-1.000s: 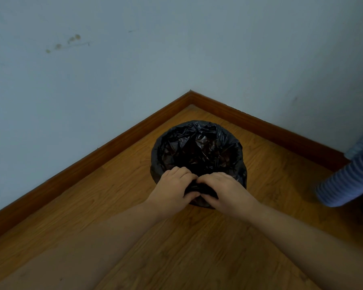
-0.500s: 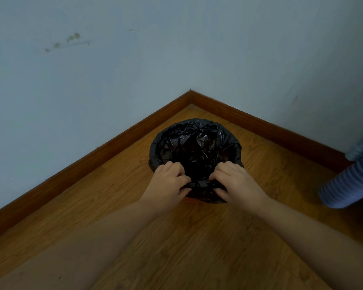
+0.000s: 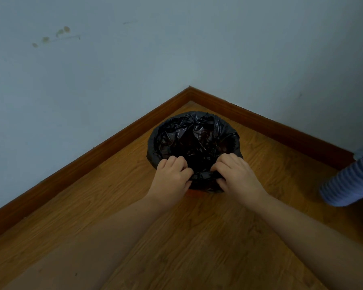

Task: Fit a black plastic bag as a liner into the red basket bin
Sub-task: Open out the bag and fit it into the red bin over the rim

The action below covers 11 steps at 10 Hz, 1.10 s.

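Note:
A crinkled black plastic bag (image 3: 194, 141) lines the round bin in the room's corner, its edge folded down over the rim all around. Only a thin sliver of the red basket bin (image 3: 194, 192) shows, at the bottom near edge under the bag. My left hand (image 3: 171, 177) and my right hand (image 3: 237, 176) pinch the bag's folded edge on the near side of the rim, a short gap between them, fingers curled over the plastic.
The bin stands on a wooden floor (image 3: 176, 237) close to where two pale blue walls meet, with a brown skirting board (image 3: 113, 141) along both. A blue-striped cloth-covered shape (image 3: 348, 183) juts in from the right edge.
My hands were close together at the front of the rim. They have slid apart along the near edge, and the bag's fold sits lower over the bin.

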Each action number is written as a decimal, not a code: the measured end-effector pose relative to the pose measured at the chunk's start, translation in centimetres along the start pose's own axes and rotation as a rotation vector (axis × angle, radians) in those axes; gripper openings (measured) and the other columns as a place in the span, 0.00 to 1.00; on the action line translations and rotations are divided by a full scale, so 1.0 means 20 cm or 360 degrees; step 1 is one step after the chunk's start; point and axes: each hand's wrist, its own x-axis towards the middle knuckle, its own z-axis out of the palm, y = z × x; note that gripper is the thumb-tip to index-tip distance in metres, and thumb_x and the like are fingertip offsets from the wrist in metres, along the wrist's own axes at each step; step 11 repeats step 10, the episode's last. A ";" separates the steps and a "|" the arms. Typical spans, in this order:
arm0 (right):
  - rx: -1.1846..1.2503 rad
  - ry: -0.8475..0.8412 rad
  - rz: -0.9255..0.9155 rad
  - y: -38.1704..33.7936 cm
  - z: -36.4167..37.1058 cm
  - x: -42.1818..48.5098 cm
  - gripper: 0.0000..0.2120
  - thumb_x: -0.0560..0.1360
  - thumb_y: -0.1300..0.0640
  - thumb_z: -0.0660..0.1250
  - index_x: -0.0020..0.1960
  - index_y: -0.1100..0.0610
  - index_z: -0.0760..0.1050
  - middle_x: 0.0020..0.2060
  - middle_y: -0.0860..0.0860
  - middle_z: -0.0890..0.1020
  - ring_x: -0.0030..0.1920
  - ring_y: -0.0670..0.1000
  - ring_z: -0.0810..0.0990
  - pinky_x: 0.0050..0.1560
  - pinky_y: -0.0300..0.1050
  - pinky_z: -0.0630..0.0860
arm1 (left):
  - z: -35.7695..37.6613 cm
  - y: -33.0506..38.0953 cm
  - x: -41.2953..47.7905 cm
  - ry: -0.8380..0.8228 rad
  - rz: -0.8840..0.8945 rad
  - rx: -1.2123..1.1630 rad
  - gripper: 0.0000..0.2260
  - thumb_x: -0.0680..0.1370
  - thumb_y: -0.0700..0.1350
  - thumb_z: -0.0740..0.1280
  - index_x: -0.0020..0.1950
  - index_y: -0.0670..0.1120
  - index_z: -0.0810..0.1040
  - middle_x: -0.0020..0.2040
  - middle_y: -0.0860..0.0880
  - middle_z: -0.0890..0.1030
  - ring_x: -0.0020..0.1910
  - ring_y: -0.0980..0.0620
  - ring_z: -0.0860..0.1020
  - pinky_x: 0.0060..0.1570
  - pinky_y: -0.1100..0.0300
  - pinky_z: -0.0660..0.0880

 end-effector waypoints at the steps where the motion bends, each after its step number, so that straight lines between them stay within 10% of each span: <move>1: 0.0002 0.0017 0.0042 0.03 0.01 0.02 0.13 0.61 0.69 0.72 0.45 0.62 0.77 0.41 0.57 0.79 0.43 0.58 0.79 0.41 0.51 0.76 | 0.02 0.00 0.03 0.0012 -0.0040 -0.0001 0.10 0.62 0.40 0.77 0.41 0.42 0.81 0.39 0.44 0.79 0.39 0.43 0.78 0.38 0.52 0.74; 6: 0.0100 0.0019 0.0196 0.02 0.05 0.00 0.18 0.70 0.48 0.67 0.54 0.59 0.76 0.48 0.54 0.79 0.54 0.53 0.77 0.66 0.54 0.60 | 0.12 -0.03 0.06 0.0107 -0.0147 -0.0117 0.18 0.70 0.54 0.65 0.54 0.43 0.79 0.48 0.44 0.80 0.51 0.45 0.77 0.51 0.51 0.71; 11: 0.0123 0.0115 0.0612 -0.15 -0.17 0.13 0.16 0.72 0.56 0.67 0.59 0.60 0.74 0.55 0.57 0.79 0.61 0.58 0.74 0.67 0.60 0.59 | -0.24 -0.02 0.09 0.0422 -0.0594 -0.0094 0.16 0.73 0.46 0.62 0.56 0.40 0.78 0.55 0.40 0.79 0.56 0.40 0.76 0.56 0.40 0.71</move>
